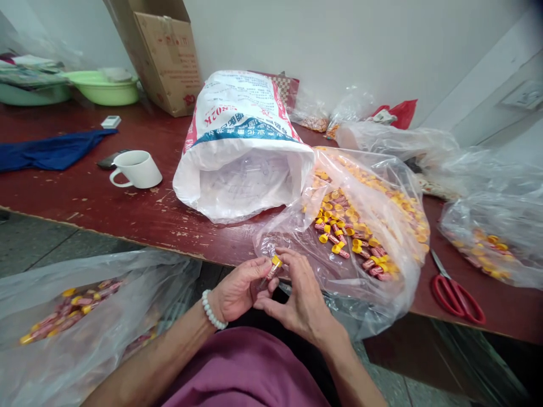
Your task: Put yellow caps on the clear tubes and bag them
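Note:
My left hand [240, 288], with a pale bead bracelet at the wrist, pinches a small clear tube [274, 268] that has a yellow cap and something reddish inside. The fingers of my right hand [302, 299] close round the same tube from the other side, just off the table's front edge. Beyond my right hand, an open clear plastic bag [297, 240] holds many yellow-capped pieces with red-and-white bodies [333, 237]. Behind my hands lies a white printed woven sack [237, 148], its mouth facing me, with clear plastic pieces [250, 175] inside.
Red-handled scissors [456, 297] lie at the right edge of the dark red table [123, 212]. A white mug [138, 169], blue cloth [55, 150], green basin [106, 90] and cardboard box [169, 62] stand left. Another clear bag [139, 294] of capped pieces sits below, at lower left.

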`<move>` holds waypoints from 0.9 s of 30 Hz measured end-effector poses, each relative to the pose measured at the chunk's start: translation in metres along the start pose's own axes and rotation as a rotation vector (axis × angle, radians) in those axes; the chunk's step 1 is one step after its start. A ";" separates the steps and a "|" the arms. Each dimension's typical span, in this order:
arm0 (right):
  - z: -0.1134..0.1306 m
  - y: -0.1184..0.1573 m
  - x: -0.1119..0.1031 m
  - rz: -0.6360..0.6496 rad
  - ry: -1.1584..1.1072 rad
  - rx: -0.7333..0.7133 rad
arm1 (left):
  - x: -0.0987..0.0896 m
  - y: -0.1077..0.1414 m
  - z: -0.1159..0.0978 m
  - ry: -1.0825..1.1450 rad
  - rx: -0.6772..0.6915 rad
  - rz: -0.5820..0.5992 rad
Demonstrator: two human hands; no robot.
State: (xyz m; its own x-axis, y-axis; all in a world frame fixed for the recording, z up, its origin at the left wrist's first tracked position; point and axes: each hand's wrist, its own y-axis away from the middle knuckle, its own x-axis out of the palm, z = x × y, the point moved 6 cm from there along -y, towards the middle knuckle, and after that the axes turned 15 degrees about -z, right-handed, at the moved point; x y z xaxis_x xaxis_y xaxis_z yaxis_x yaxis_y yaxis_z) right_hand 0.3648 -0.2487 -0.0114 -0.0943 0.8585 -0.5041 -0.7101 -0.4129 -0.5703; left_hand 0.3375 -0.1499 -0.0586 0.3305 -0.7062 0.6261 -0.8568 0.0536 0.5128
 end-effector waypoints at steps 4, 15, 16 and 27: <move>-0.007 0.004 0.017 0.008 0.048 0.084 | 0.000 -0.006 0.007 0.024 -0.086 -0.066; -0.004 -0.006 0.019 -0.011 0.058 -0.023 | -0.005 -0.023 -0.003 -0.128 0.185 -0.150; -0.008 -0.008 0.014 -0.007 0.043 -0.024 | -0.005 -0.022 -0.012 -0.147 0.234 -0.146; -0.152 -0.012 -0.112 -0.126 1.091 0.210 | -0.027 -0.071 -0.179 -1.357 1.051 -0.725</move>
State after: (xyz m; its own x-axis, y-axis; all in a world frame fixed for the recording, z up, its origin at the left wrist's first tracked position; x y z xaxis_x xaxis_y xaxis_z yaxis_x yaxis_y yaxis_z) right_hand 0.4896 -0.3860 -0.0469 0.5765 0.1216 -0.8080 -0.7847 -0.1937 -0.5889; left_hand 0.4602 -0.0086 -0.0070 0.6487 -0.4271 -0.6299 -0.7486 -0.5073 -0.4270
